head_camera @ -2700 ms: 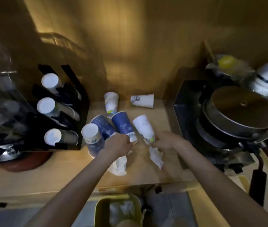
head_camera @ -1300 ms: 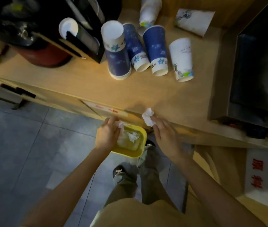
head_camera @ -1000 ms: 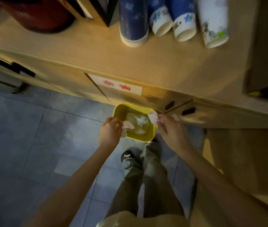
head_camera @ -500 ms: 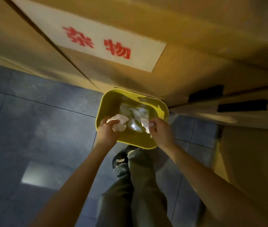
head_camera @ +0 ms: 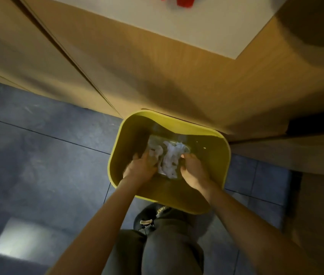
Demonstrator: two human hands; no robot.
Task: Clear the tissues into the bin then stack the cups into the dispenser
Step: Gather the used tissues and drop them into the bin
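Now the tissues (head_camera: 170, 158) lie crumpled in the bin (head_camera: 219, 171) at frame centre, between my hands; left hand (head_camera: 141, 167) looks curled against them, right hand (head_camera: 193, 171) just beside, grip unclear. Half a second ago both held wads above the rim

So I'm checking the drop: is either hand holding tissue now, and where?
Cannot tell: both the left hand and right hand are down in the bin against the tissues, fingers blurred.
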